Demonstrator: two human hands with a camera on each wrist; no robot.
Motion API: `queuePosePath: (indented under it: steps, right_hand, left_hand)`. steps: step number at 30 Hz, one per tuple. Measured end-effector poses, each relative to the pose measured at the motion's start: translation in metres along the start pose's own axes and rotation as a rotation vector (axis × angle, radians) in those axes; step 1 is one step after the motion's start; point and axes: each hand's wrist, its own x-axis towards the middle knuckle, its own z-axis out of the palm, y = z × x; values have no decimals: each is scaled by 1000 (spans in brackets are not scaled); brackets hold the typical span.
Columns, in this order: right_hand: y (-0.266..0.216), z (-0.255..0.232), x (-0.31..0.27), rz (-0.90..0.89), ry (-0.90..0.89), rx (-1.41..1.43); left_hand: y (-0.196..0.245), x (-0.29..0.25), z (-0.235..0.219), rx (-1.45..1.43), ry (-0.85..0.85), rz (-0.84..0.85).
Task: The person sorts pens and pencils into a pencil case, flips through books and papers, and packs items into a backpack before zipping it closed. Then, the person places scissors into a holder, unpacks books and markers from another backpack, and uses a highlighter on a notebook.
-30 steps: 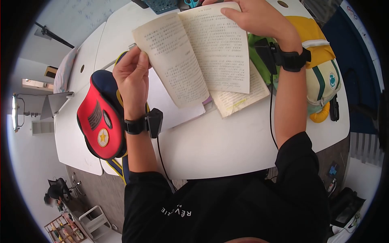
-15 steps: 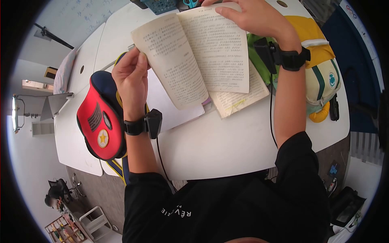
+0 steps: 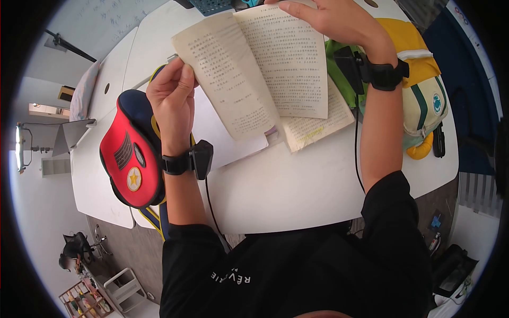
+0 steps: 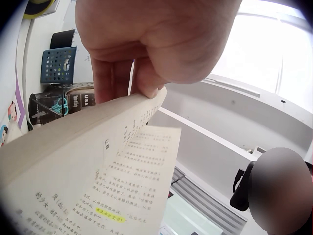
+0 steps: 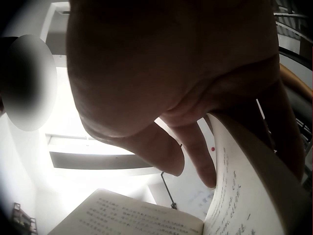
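Note:
An open book with yellowed pages (image 3: 289,63) is held up above the table. My left hand (image 3: 172,100) pinches the left page's outer edge between thumb and fingers; in the left wrist view the hand (image 4: 151,44) grips the paper from above. At the book's top right corner is my right hand (image 3: 339,21), its thumb over the page. The right wrist view shows fingers of the right hand (image 5: 171,73) on both sides of a curved page (image 5: 234,181). Beneath lies another worn book or loose part (image 3: 313,127) with yellow highlighting, beside white paper (image 3: 212,132).
A red and navy bag (image 3: 132,153) with a star badge lies at the left. At the right are a green, cream and yellow bag (image 3: 421,106) and a black object (image 3: 438,140). A blue basket (image 3: 212,5) stands at the back of the white table (image 3: 286,196).
The left-hand page shows different, shorter text than before. My right hand has shifted slightly left and up along the book's top edge, while my left hand keeps its pinch nearly in place.

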Motion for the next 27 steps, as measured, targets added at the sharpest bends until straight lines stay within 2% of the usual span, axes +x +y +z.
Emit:
queuePosePath:
  steps: [3,5,9,11,12,14,15,17,23,27]
  right_hand:
    - [8,0,3,-34,-1,37]
    - [14,2,4,-136,37,145]
    - [6,1,2,-74,8,239]
    - [3,-1,-1,-153,-26,339]
    - [0,-2,-1,-152,-25,337]
    - [-5,-4,0,14,-15,245]
    - [-2,-3,0,14,-13,242]
    - [6,1,2,-104,17,-22]
    - [6,1,2,-95,-18,47]
    - [8,-1,1,-55,-19,-35]
  left_hand:
    - [0,0,-1,26,7,-29]
    - [2,1,3,29,16,-22]
    - [1,1,-1,2,18,-8]
    - [-1,0,-4,0,8,-4]
    - [-1,1,-4,-5,-7,8]
    - [-1,2,-4,-7,-3,0]
    - [-1,2,-4,-5,3,-11]
    - [2,2,-1,13,13,-4]
    - [0,0,-2,11,3,0]
    - [1,1,-1,15,2,-9]
